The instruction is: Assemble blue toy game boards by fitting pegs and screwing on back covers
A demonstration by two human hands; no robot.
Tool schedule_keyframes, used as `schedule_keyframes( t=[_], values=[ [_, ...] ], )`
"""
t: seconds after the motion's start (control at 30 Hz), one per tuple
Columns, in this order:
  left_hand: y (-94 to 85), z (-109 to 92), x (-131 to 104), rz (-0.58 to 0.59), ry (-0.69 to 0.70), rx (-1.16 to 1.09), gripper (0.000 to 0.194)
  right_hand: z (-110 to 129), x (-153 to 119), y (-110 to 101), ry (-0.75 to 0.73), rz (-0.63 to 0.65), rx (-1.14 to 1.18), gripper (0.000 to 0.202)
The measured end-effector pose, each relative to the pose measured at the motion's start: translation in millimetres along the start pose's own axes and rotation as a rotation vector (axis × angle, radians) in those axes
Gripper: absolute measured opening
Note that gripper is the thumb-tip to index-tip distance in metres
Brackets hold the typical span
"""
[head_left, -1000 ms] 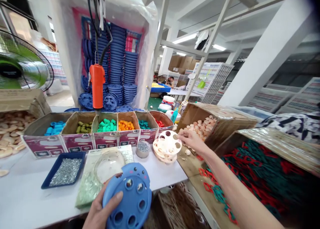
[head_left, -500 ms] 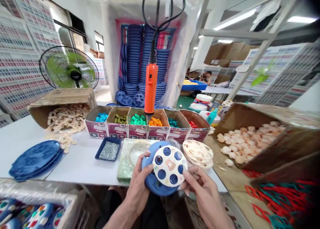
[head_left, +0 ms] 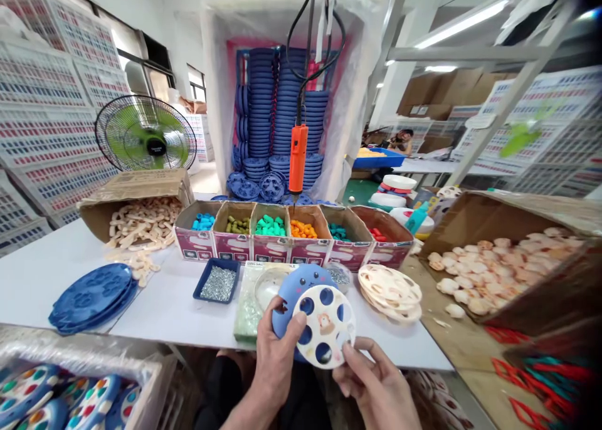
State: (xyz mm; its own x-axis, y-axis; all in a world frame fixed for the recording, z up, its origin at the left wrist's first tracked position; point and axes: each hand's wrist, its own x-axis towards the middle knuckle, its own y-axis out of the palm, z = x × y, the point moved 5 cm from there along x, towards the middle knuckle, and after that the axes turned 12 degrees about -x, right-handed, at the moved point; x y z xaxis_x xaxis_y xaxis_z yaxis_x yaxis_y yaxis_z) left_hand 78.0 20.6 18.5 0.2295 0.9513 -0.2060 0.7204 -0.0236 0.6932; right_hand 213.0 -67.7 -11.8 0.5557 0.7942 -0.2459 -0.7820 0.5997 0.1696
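Note:
My left hand [head_left: 278, 348] grips a round blue toy shell [head_left: 308, 278] with a small printed face, its thumb lying over the front. A cream disc [head_left: 324, 322] with several round holes and a little printed figure overlaps the shell's lower part. Closed on that disc's lower right edge are the fingers of my right hand [head_left: 376, 373]. Whether the disc is seated on the shell or only lies against it, I cannot tell. Above and behind hangs an orange electric screwdriver [head_left: 298, 160] on its cable. More cream discs [head_left: 391, 289] are piled to the right.
A blue tray of screws [head_left: 217, 281] and a row of cartons [head_left: 310, 248] with coloured pieces stand behind. Blue plates [head_left: 91, 295] lie left. Boxes of cream parts [head_left: 145, 220] and rounded pieces [head_left: 498, 264] flank the table. A crate of coloured toys [head_left: 70, 398] sits lower left.
The cream disc has shifted down over the blue shell, so the printed face now shows above it. Both hands keep hold. The whole view has swung slightly left.

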Motion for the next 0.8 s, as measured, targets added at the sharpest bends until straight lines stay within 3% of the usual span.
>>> schedule_keyframes(
  t=[0.27, 0.4, 0.53, 0.6, 0.7, 0.8],
  values=[
    [-0.4, -7, 5, -0.058, -0.056, -0.14, 0.059, 8, -2, 13, -0.092, 0.075, -0.101, 0.043],
    [-1.3, -13, 9, -0.06, -0.044, -0.145, 0.051, 16, 2, 23, -0.145, 0.134, -0.262, 0.044],
    [-7.0, -12, 15, -0.153, -0.046, -0.126, 0.048, 18, 9, 27, -0.197, 0.131, -0.37, 0.047],
    [-10.3, -12, 18, -0.199, -0.047, -0.131, 0.053, 19, 12, 27, -0.248, 0.103, -0.428, 0.046],
    [-12.3, -10, 23, -0.172, -0.085, -0.179, 0.056, 25, 14, 23, -0.326, -0.056, -0.483, 0.049],
    [-12.0, -7, 26, -0.096, -0.157, -0.261, 0.049, 28, 12, 26, -0.304, -0.109, -0.321, 0.058]
  ],
)
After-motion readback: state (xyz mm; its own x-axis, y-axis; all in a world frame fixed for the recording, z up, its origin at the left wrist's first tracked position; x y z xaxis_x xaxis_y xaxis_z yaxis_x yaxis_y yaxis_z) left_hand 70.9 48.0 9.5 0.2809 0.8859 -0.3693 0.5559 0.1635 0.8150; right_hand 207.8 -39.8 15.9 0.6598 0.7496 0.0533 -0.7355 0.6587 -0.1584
